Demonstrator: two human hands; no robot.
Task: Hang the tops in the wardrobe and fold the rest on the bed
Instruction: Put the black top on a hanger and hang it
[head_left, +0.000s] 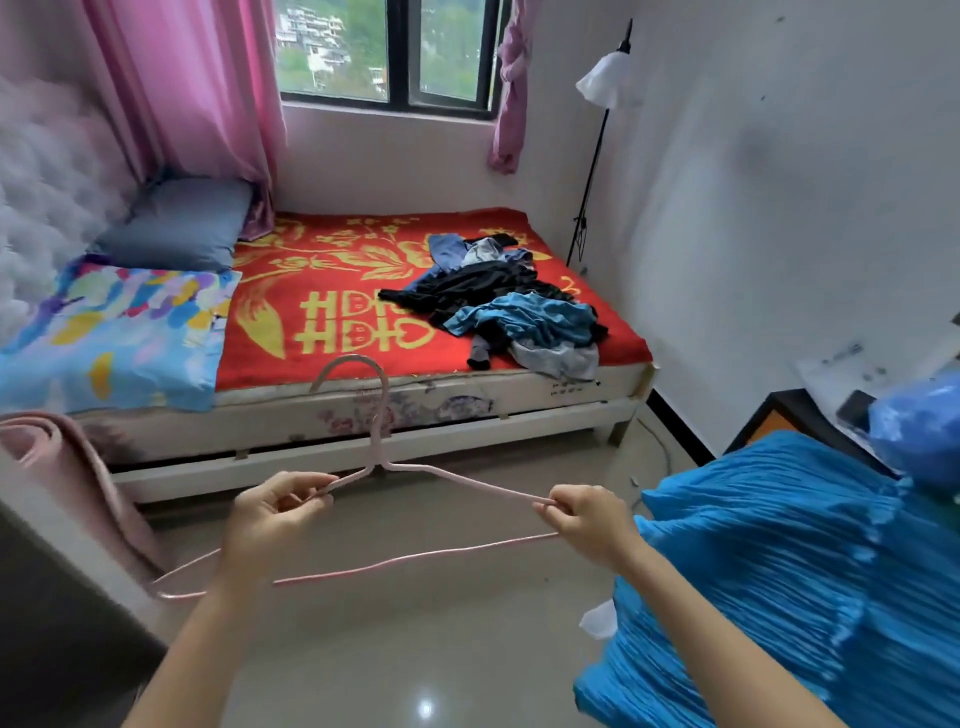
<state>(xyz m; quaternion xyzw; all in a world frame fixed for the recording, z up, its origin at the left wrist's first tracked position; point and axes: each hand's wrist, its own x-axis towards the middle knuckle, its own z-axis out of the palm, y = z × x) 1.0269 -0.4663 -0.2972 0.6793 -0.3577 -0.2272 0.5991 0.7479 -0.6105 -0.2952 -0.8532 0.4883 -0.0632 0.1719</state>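
A pink hanger (378, 434) is pinched at its shoulders by the left hand (274, 512) and the right hand (589, 519). Clothes (511, 312) are heaped on the bed (519, 399); a blue pleated garment (779, 571) is possibly draped over the right forearm.

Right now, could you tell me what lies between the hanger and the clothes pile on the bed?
Head view: past the hanger, bare floor, the bed frame, then red blanket.
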